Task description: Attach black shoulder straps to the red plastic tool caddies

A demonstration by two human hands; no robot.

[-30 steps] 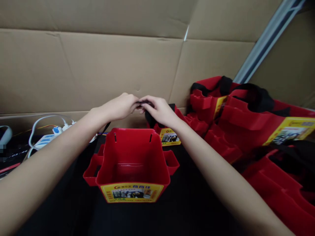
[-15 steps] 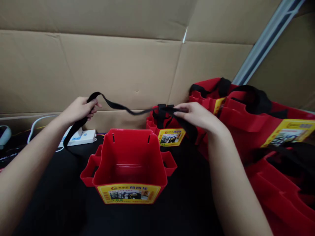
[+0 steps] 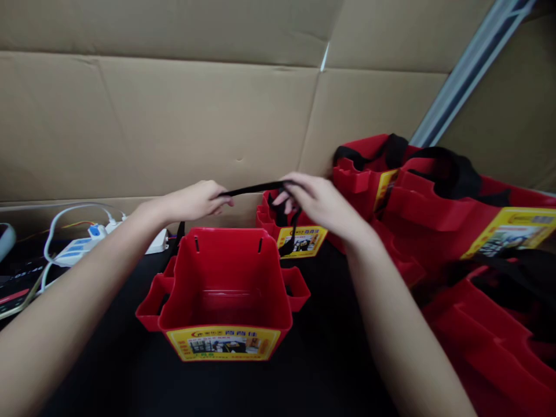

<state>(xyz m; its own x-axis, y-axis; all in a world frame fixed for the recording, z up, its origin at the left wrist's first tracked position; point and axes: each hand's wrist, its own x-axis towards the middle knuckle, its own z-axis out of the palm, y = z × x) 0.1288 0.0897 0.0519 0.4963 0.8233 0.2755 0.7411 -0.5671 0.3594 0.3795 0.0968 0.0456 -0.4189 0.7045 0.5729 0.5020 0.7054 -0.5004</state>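
Note:
A black webbing strap [image 3: 256, 189] is stretched between my two hands above the back of a red plastic tool bucket [image 3: 230, 278]. My left hand [image 3: 206, 200] is closed on the strap's left part, and a short end hangs behind the bucket. My right hand [image 3: 306, 200] grips the strap farther right, its loose tail dropping in front of a smaller-looking red bucket behind. The near bucket stands upright, with two slots in its back wall, side pockets and a yellow picture label [image 3: 223, 343] in front. Neither hand touches it.
Several red buckets with black straps [image 3: 434, 202] crowd the right side. On the left lie a white power strip [image 3: 80, 249] with cables and a phone-like device [image 3: 19, 295]. A cardboard wall [image 3: 208, 116] rises behind the black tabletop [image 3: 313, 370].
My left hand has moved right and my right hand slightly left, so they are closer together. The strap between them, slack and wavy before, is now shorter and nearly straight.

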